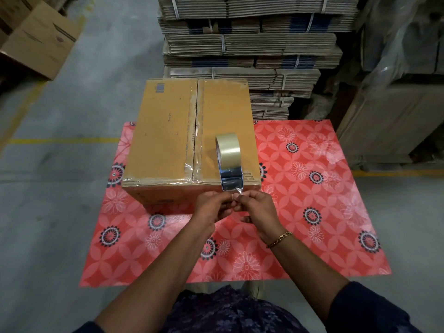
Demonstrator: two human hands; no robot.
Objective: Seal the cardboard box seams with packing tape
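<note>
Cardboard box (pixel 189 140) sits at the table's (pixel 312 212) far-left corner, flaps closed, clear tape already along the centre seam. Tape roll (pixel 228 147) stands on edge on the box top near its near-right corner, a strip (pixel 231 180) pulled off toward the person. Left hand (pixel 211 207) and right hand (pixel 258 207) both pinch the strip's end, fingers closed, just past the box's near edge. Gold bracelet (pixel 280 239) on right wrist.

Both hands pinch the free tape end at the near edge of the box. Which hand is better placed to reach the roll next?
Probably the right hand. The tape roll stands on the cardboard box right of the centre seam, nearly straight ahead of it. The left hand would have to cross the tape strip.
</note>
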